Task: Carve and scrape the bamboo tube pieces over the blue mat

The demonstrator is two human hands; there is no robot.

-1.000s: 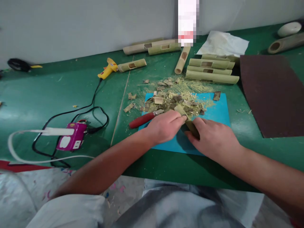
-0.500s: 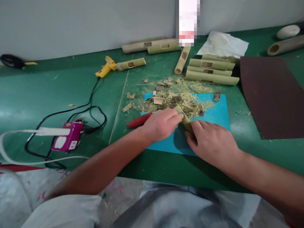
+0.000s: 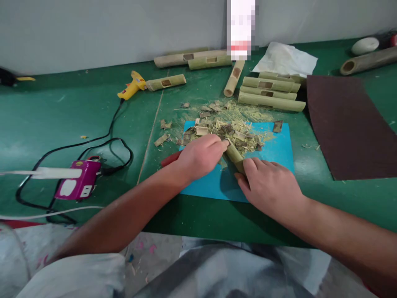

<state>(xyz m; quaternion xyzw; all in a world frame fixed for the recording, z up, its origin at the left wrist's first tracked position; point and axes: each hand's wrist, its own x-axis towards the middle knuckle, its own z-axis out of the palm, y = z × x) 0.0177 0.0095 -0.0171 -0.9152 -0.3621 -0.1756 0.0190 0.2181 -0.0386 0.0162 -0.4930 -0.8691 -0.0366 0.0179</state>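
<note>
A short green bamboo piece (image 3: 235, 155) slants over the blue sheet (image 3: 273, 153). My right hand (image 3: 271, 182) is wrapped round its lower end. At its upper end is my left hand (image 3: 203, 157), closed, with fingertips by the bamboo's tip; what lies inside that fist is hidden. A red handle (image 3: 171, 159) shows beside my left hand, partly covered by it. Bamboo chips and shavings (image 3: 238, 134) are heaped just beyond both hands, on the sheet and the green table.
Cut bamboo tubes (image 3: 271, 101) lie at the back, near a white tissue (image 3: 283, 60). A yellow glue gun (image 3: 133, 86) and a magenta power adapter (image 3: 77, 179) with cables are on the left. A dark brown sheet (image 3: 350, 128) lies on the right.
My left hand has drawn back a little from the bamboo, baring more of its upper end. My right hand keeps its hold. The whole view has shifted slightly.
</note>
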